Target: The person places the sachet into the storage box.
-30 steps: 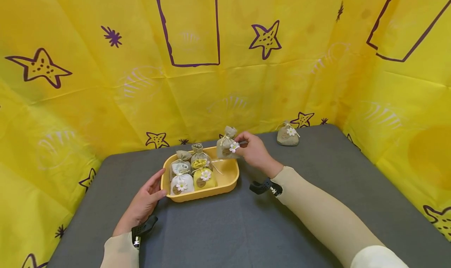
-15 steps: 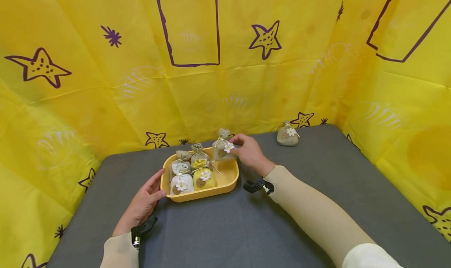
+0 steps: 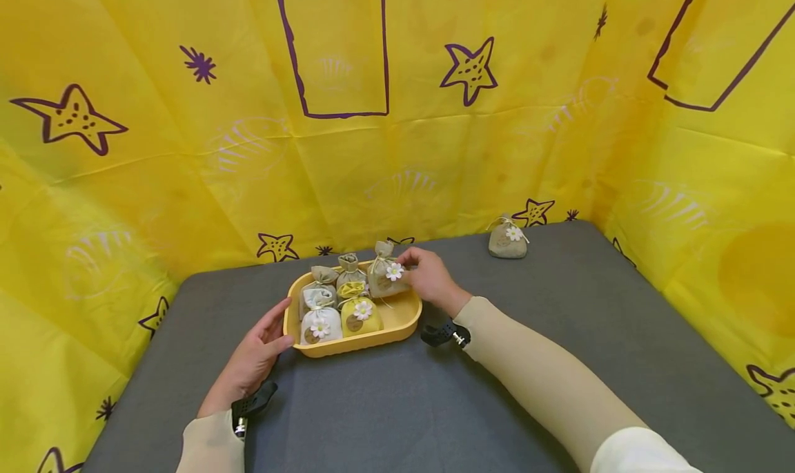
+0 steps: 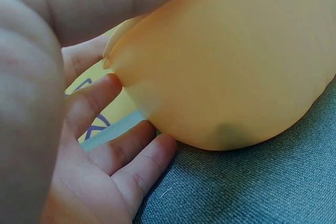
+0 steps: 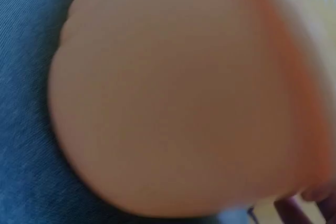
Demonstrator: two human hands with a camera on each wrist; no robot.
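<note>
My right hand [image 3: 431, 277] pinches a beige drawstring sachet [image 3: 380, 280] with a white flower at the back right of the yellow tray [image 3: 406, 317]. The sachet leans a little and sits low within the rim; whether it touches the tray floor is hidden. My left hand [image 3: 251, 355] holds the tray's left end, thumb at the front corner, fingers [image 4: 139, 145] against the outer wall. Left of the held sachet, the tray bears a white sachet [image 3: 321, 326], a yellow sachet [image 3: 360, 315] and two greyish-beige ones behind. In the right wrist view, the tray wall [image 5: 173, 98] hides most of the right hand.
Another beige sachet [image 3: 507, 239] with a white flower stands at the back right of the grey table [image 3: 373, 411]. A yellow printed curtain [image 3: 422, 148] rises behind the table and along both sides.
My right hand has moved left and down with the beige sachet, from above the tray's back edge to lower inside the tray. My left hand and the tray stay put.
</note>
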